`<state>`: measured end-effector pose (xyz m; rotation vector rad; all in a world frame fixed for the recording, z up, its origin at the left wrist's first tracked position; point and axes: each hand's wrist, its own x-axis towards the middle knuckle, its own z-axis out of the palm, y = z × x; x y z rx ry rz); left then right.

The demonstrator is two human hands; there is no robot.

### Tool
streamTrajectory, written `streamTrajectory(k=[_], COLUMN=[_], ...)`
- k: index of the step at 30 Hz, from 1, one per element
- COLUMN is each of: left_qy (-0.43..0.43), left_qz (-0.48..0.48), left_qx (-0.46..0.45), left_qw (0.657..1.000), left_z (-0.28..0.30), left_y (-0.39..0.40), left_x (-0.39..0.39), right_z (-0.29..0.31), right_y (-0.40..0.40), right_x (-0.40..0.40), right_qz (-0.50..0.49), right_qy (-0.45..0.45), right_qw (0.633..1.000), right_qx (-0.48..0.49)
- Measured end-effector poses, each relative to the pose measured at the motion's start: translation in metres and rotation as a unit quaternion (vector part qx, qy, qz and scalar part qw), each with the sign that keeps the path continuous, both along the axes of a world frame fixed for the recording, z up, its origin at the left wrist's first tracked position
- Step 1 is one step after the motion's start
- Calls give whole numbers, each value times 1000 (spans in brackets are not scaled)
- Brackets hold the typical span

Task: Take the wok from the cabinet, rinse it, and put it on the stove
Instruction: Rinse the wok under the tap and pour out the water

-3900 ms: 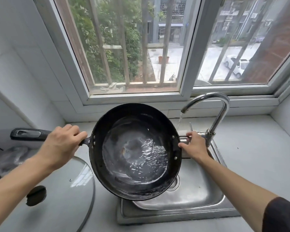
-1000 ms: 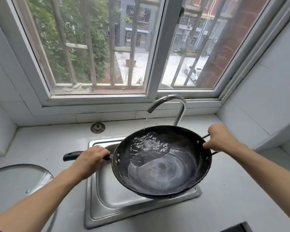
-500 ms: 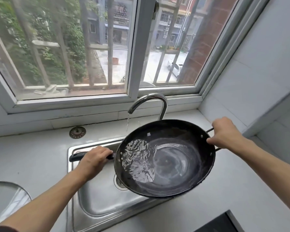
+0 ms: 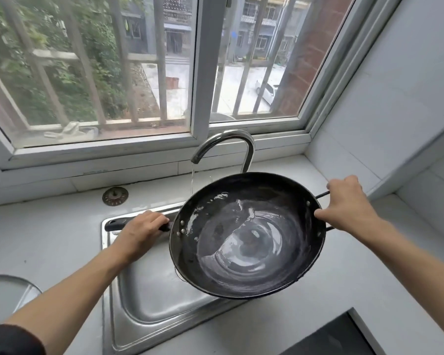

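Observation:
A black wok (image 4: 246, 237) with water swirling in it hangs tilted over the right part of the steel sink (image 4: 149, 298). My left hand (image 4: 141, 231) grips its long black handle on the left. My right hand (image 4: 346, 203) grips the small wire loop handle on the right rim. The chrome faucet (image 4: 226, 144) behind the wok runs a thin stream of water that falls just past the wok's far left rim. A black stove top (image 4: 331, 336) shows at the bottom right corner.
A round drain strainer (image 4: 115, 196) lies on the grey counter behind the sink. A glass lid (image 4: 8, 293) sits at the left edge. A barred window runs along the back and a tiled wall closes the right side.
The wok has shifted right, away from the stream, and its water has swirled round toward the near side. Both hands keep their grips. Earlier my right hand was at the faucet lever.

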<state>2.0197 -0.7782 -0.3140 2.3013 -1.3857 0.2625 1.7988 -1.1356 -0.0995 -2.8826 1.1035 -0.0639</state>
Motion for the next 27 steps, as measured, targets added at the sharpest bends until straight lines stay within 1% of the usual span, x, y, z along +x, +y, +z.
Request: streamTrajectory(k=[5,8,13,21,27], left_qy=[-4,-22,-43,-69,-82], left_qz=[-13,-21,-17,-9,8], left_qx=[16,18,35,70,94], left_qw=[1000,999,998,995,992], left_z=[2,4,17,8,0], left_y=[2,2,-3,4,22], left_x=[13,24,29,35,29], right_z=[-7,-18,-44,-59,-58], right_y=[10,15,18,21,29], right_x=[-5,-9,-16,-20,-10], right_qz=[-22,-35,-49,-81,-57], right_qy=[-29,-42,-50,-52,-61], right_qw=[999,998,997,995,996], right_qx=[19,26,18,30,36])
